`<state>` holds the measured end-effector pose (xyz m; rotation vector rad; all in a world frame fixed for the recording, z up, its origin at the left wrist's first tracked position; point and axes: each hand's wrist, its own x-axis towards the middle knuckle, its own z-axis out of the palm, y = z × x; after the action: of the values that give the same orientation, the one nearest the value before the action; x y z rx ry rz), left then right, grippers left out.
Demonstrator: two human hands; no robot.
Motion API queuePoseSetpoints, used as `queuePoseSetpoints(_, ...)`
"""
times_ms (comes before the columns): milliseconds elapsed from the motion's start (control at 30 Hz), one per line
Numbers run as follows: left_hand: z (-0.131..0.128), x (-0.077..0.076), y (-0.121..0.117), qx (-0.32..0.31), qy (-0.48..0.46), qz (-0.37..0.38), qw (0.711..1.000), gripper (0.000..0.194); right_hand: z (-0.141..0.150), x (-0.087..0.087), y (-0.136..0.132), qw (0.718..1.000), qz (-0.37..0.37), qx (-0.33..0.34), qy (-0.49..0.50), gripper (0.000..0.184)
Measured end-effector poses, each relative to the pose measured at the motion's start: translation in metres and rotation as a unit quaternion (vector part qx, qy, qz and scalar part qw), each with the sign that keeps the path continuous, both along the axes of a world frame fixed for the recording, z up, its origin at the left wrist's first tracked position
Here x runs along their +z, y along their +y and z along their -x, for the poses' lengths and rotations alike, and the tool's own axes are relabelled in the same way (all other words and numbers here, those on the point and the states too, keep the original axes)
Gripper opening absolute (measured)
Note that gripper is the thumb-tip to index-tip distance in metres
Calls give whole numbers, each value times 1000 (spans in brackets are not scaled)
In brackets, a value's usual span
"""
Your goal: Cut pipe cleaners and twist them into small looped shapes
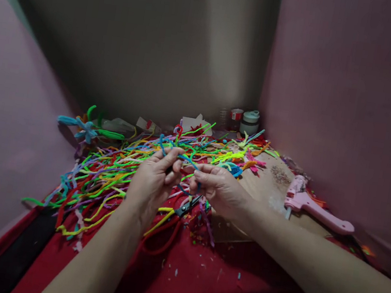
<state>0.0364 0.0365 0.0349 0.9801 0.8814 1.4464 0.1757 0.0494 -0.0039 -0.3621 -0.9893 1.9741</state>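
Observation:
A blue pipe cleaner (188, 159) runs between my two hands above the table. My left hand (157, 176) pinches it near its upper part, thumb against the fingers, and a bent blue end sticks up past the knuckles. With thumb and fingertips closed, my right hand (217, 185) grips the other side of the same piece, whose lower part curves down between the hands. Beneath them lies a wide heap of pipe cleaners (110, 178) in many colours. Scissors (182, 209) with dark blades lie just below my hands, partly covered.
A pink hot glue gun (318, 211) rests on a cardboard sheet (264, 181) at the right. A lidded jar (249, 121) stands at the back. Blue pipe-cleaner flowers (87, 132) lie at the left. Scraps litter the red cloth (198, 274). Pink walls rise on both sides.

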Motion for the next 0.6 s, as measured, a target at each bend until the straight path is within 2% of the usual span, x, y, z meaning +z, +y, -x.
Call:
queuePoseSetpoints(100, 8, 3, 3, 20, -34, -28, 999, 5, 4, -2, -3, 997, -9, -40, -70, 17)
queuePoseSetpoints(233, 13, 0, 1, 31, -66, -35, 997, 9, 12, -11, -5, 992, 5, -22, -120, 20)
queuePoseSetpoints(333, 15, -6, -2, 46, -71, -38, 996, 11, 17, -13, -8, 983, -6, -23, -182, 13)
queuePoseSetpoints(400, 17, -10, -1, 72, -66, -38, 994, 11, 18, -12, -11, 970, -34, -27, -239, 13)
queuePoseSetpoints(500, 17, -18, 2, 145, -72, -38, 986, 13, 18, -11, -13, 953, -62, -4, -296, 17)
queuePoseSetpoints(600, 17, -24, 7, 178, -104, -36, 978, 17, 17, -14, -12, 962, -43, 22, -268, 15)
